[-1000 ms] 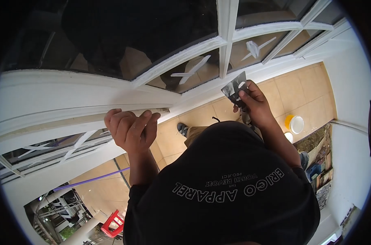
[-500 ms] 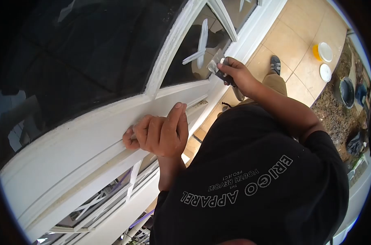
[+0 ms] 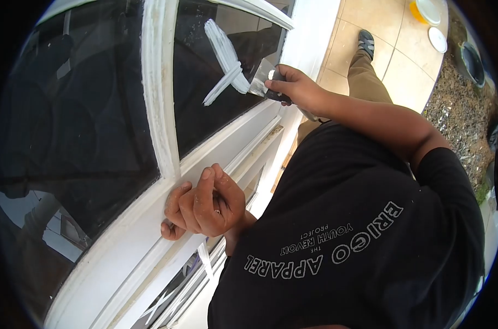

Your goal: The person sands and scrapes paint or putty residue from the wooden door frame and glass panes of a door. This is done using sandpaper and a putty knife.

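Note:
My right hand (image 3: 295,88) is closed around a putty knife, whose broad metal blade (image 3: 261,75) points at the window glass. A dark part of the tool and a piece of handle show below my fingers. White strokes (image 3: 222,55) form a cross on the dark pane (image 3: 197,120), close to the blade's left edge. My left hand (image 3: 208,203) is curled with the fingertips drawn together, beside the lower rail of the white window frame (image 3: 160,82). Pale residue marks its fingers. Whatever it may hold is hidden.
A larger dark pane (image 3: 90,109) fills the left. At upper right, a yellow tub (image 3: 419,13) and a white lid (image 3: 438,40) are on the tiled floor (image 3: 353,19). Beyond lie bare soil (image 3: 451,120) and a dark bucket (image 3: 471,64).
The view has shifted, bringing the strokes and pane closer to the middle. My right hand stays closed on the putty knife, its blade now nearer the strokes. My left hand has turned slightly, still curled.

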Demonstrator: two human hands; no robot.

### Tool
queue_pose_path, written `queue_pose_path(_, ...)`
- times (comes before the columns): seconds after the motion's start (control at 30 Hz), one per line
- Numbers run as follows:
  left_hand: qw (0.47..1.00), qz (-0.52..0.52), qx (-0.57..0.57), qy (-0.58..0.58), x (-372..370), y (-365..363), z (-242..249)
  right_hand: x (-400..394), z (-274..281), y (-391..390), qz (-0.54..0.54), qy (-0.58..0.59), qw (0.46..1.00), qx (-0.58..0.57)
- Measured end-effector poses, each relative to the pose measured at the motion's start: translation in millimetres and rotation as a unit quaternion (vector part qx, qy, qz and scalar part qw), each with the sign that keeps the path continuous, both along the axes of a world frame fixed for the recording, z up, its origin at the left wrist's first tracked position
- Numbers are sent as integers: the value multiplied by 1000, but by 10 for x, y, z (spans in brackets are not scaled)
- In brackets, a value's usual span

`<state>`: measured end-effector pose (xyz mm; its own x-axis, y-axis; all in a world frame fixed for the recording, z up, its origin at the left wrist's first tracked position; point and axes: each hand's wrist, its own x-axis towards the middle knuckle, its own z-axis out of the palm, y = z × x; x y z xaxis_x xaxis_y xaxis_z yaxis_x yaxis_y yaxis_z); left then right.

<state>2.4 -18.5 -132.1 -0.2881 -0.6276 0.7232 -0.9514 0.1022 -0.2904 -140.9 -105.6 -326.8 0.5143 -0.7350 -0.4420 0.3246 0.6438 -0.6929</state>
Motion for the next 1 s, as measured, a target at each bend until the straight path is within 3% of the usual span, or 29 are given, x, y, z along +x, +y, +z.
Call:
queue_pose_path(0.27,999,20,-12,-35,-11,-10,-26,44,-205,15,-16,24,997,-77)
queue_pose_path(0.33,998,43,-4,-53,-9,8,-31,42,-230,31,-45,38,988,-143)
queue_pose_path(0.53,994,23,-19,-107,-14,-55,-26,42,-237,30,-54,32,986,-157)
queue_pose_path(0.67,994,19,-25,-105,15,-31,-59,28,-187,1,-49,11,990,-135)
queue_pose_path(0.77,996,57,-27,-67,-21,1,-89,-13,-161,-1,-21,86,978,-189)
queue_pose_path(1.0,995,42,-32,-80,7,12,-91,-2,-190,1,-42,61,980,-187)
